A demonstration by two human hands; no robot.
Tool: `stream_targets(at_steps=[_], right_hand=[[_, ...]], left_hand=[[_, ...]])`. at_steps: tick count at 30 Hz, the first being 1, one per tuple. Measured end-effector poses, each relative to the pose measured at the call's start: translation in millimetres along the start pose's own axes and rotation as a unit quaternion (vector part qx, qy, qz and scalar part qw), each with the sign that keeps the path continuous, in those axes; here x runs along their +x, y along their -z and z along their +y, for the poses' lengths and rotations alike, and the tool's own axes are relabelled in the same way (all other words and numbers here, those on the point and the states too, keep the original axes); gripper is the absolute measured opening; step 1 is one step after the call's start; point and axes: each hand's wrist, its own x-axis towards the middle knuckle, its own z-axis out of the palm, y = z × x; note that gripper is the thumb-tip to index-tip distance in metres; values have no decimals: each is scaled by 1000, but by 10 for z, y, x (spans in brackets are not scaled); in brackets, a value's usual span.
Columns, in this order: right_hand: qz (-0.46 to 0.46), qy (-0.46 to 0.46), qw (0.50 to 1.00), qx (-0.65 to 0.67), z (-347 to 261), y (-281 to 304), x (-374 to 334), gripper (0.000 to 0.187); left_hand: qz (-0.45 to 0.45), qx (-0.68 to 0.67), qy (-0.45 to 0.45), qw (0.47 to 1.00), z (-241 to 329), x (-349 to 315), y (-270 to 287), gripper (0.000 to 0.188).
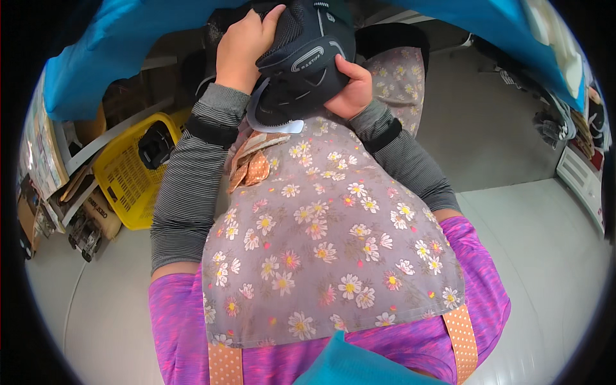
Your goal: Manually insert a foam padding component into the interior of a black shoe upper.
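A black piece that looks like a shoe upper (pixel 309 70), with padded mesh, grey trim and stitched lines, is held over my lap at the top of the view. My left hand (pixel 242 48) grips its left side, thumb up along the mesh edge, the other fingers mostly hidden. Against its right side presses the thumb of my right hand (pixel 351 88), with those fingers partly tucked behind it. A pale whitish flap (pixel 290 127) sticks out at its lower edge, just above my flowered apron (pixel 333 224).
To the left stands a yellow plastic basket (pixel 122 179) with a black piece (pixel 156 144) in it. Blue cloth (pixel 83 83) hangs along the table edge ahead. A pale metal box (pixel 581 186) sits on the right, and a small dark mechanism (pixel 85 236) lies low on the left.
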Motion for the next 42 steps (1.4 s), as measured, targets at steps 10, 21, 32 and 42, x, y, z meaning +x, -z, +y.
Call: stream_targets(at_steps=[10, 21, 32, 42], right_hand=[[9, 28, 999, 22, -4, -108, 3, 45], [30, 35, 999, -29, -21, -36, 10, 48], [-14, 18, 996, 83, -28, -42, 12, 49], [33, 16, 997, 73, -45, -113, 64, 49]], left_hand=[[30, -118, 246, 962, 148, 191, 217, 44], [-7, -41, 23, 999, -15, 47, -111, 24], [-57, -2, 74, 996, -21, 32, 50, 41], [-61, 75, 2, 995, -92, 149, 110, 63]])
